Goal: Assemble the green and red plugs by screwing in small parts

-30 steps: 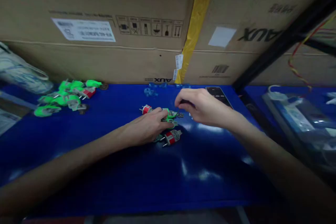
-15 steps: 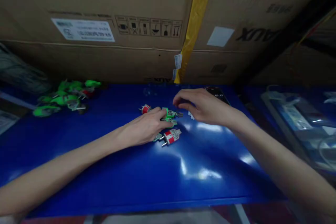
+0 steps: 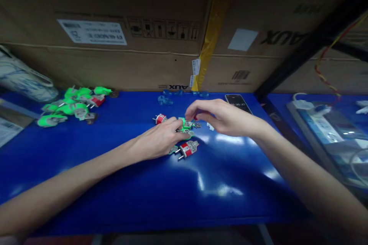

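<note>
My left hand (image 3: 163,138) is closed on a green electrical plug (image 3: 188,134) on the blue table, pressing it from the left. Another green plug piece (image 3: 187,123) lies just behind its fingertips. Over these parts, my right hand (image 3: 211,115) is bent with thumb and finger together; a small red bit shows there, but what it holds is too small to name. A red and white two-pin plug (image 3: 188,149) lies in front, pins toward the left, and a second red and white plug (image 3: 160,119) lies behind my left hand. Small metal pieces (image 3: 197,125) lie between my hands.
Small white pieces (image 3: 210,126) lie under my right hand. A phone (image 3: 238,103) lies behind it. Blue translucent pieces (image 3: 165,100) lie near the cardboard boxes (image 3: 129,69). Several green plugs (image 3: 67,108) are heaped at left, beside a patterned pouch (image 3: 25,76). A black rack post (image 3: 290,61) stands right.
My right hand has shifted slightly left, its fingertips closer to the green plug piece. My left hand has stayed in place.
</note>
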`<state>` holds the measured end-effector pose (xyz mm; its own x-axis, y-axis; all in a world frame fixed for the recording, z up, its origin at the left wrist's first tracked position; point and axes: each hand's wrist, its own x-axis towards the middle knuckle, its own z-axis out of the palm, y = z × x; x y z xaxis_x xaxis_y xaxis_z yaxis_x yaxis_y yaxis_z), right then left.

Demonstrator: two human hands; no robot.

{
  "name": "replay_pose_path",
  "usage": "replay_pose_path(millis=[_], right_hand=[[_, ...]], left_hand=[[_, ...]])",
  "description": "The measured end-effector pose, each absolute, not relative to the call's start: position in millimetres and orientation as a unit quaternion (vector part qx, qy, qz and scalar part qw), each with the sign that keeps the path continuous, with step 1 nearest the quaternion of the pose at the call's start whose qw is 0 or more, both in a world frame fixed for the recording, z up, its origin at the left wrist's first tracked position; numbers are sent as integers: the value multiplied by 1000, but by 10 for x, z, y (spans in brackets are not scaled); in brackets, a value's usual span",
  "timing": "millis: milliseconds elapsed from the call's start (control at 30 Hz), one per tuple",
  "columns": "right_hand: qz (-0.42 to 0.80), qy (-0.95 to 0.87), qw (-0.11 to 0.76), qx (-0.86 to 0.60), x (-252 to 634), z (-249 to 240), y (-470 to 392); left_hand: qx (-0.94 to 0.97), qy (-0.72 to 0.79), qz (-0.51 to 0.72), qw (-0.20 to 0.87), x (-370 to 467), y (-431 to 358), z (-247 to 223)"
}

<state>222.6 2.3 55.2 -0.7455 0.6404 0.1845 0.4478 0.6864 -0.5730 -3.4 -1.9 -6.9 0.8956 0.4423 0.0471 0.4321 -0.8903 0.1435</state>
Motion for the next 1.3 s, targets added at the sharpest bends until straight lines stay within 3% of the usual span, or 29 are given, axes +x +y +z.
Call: replay_pose_path(millis=[333,533,867,1100,1300], right_hand=[[225,-813,265,-468,2215,393,-28],[279,-874,199,-344,2272,529,-19],[283,-786,271,-478,2134,389,43],[317,-869,181,-333,2276,544,23],[292,-825,229,-426,2221,463,29]], left_hand=[[969,231,49,66,-37,-14,-86],[969,234,32,72,-35,-34,-38],[969,235,37,70,-35,-16,-69],[970,229,37,69,-39,-13,-63],[969,233,40,76,-40,-19,-67]])
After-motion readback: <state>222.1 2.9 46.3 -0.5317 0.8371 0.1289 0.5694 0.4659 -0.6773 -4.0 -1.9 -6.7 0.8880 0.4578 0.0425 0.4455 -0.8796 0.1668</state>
